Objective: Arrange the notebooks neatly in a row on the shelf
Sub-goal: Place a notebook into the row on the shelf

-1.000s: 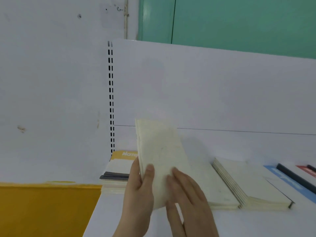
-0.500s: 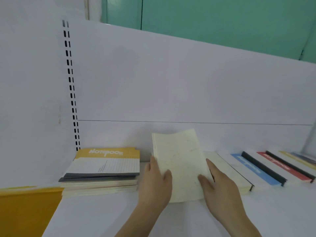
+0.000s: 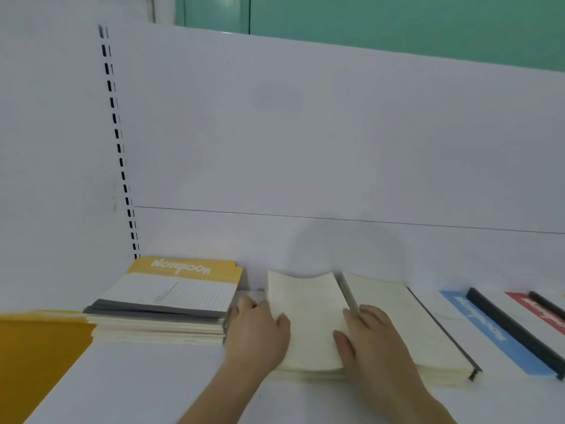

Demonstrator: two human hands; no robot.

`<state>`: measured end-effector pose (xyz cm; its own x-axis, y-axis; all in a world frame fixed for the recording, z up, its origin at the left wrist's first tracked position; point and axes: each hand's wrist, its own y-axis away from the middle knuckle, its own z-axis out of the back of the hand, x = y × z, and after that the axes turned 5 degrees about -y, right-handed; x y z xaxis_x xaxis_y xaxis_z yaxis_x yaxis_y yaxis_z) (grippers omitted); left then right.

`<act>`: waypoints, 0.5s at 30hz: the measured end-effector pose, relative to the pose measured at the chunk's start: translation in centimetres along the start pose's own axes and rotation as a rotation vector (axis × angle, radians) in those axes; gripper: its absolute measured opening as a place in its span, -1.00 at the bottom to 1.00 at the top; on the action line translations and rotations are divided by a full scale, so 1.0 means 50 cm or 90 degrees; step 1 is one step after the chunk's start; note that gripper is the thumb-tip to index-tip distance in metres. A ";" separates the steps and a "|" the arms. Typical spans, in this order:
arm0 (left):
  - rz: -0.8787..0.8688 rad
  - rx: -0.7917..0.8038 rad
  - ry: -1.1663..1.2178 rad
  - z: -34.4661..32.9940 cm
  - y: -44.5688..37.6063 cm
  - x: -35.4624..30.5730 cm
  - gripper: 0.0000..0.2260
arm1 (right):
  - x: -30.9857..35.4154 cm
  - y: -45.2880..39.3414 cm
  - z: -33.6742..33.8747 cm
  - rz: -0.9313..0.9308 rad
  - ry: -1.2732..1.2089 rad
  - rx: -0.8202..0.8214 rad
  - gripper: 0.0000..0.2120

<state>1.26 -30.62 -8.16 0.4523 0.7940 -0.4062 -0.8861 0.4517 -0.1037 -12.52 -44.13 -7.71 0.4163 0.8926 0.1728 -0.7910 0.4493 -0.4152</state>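
A cream notebook [image 3: 308, 313] lies flat on the white shelf [image 3: 153, 384], its far edge slightly bowed. My left hand [image 3: 260, 328] holds its left edge, thumb on the cover and fingers down the side. Resting flat over its right edge is my right hand [image 3: 373, 338], thumb on the cover and fingers reaching onto the neighbouring cream notebook [image 3: 403, 325]. At the left, a stack of notebooks with a yellow-topped cover [image 3: 183, 286] lies beside my left hand. To the right, a blue-striped notebook [image 3: 489, 328] and a red-striped notebook [image 3: 541, 310] continue the row.
The shelf's white back panel [image 3: 305, 148] rises right behind the notebooks, with a slotted upright [image 3: 119, 148] at the left. A yellow surface [image 3: 33, 356] sits at the lower left, beyond the shelf's edge. Green wall shows above.
The cream notebook went from held up and tilted to lying flat in the row. Both hands came down with it, and the view shifted right along the shelf.
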 end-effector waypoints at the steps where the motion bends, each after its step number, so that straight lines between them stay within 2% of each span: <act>1: 0.003 0.003 0.003 -0.001 -0.003 0.000 -0.67 | -0.004 0.000 -0.007 0.007 0.007 -0.007 -0.51; 5: -0.007 0.020 0.091 0.004 -0.002 -0.003 -0.64 | -0.021 -0.007 -0.021 0.031 0.018 0.067 -0.55; 7: -0.038 0.015 0.118 0.013 0.013 0.001 -0.51 | -0.034 -0.007 -0.019 0.044 0.017 0.078 -0.52; 9: -0.093 0.024 0.104 0.022 0.032 0.015 -0.33 | -0.039 -0.001 0.000 0.076 -0.022 0.104 -0.43; 12: -0.213 0.111 0.062 0.032 0.052 0.048 -0.10 | -0.056 -0.001 0.025 0.182 -0.030 0.153 -0.35; 15: -0.281 0.127 0.032 0.044 0.055 0.066 -0.08 | -0.065 -0.005 0.031 0.214 -0.034 0.202 -0.42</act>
<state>0.51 -25.87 -7.79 0.7705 0.4911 -0.4065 -0.5722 0.8138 -0.1014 -14.39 -47.09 -6.81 0.0961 0.9875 0.1252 -0.9796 0.1161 -0.1639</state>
